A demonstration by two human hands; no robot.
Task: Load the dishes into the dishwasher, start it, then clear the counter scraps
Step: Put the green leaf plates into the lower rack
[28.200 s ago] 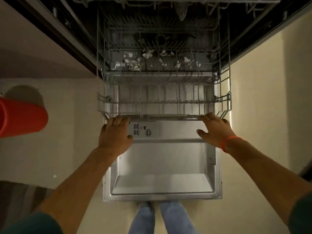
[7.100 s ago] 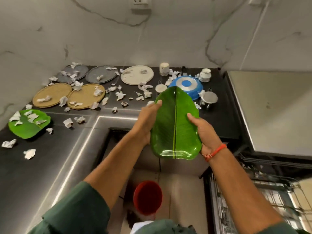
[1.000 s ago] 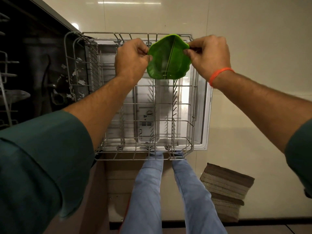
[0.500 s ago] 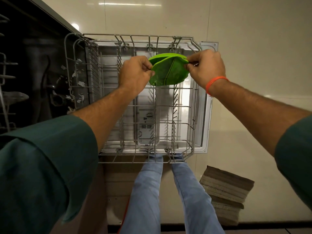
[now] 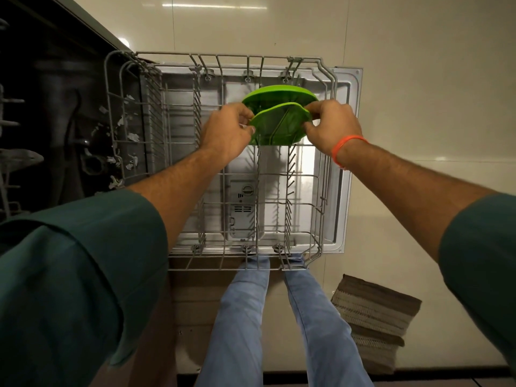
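Observation:
A green leaf-shaped plate [image 5: 279, 125] stands on edge among the tines at the far right of the pulled-out lower rack [image 5: 245, 268]. Its far end shows behind its near edge. My left hand [image 5: 226, 132] pinches the plate's left edge. My right hand [image 5: 329, 127], with an orange band at the wrist, pinches the right edge. The rack sits over the open dishwasher door [image 5: 346, 163] and holds nothing else that I can see.
White paper scraps [image 5: 122, 121] lie in the dark dishwasher tub at the left. Part of the upper rack [image 5: 11, 157] juts in at the left edge. A folded striped mat [image 5: 374, 317] lies on the floor at the right. My legs stand at the rack's near edge.
Both hands have lowered the green plate from the rack's far rim down among the tines, tilting it more edge-on. The grip is unchanged.

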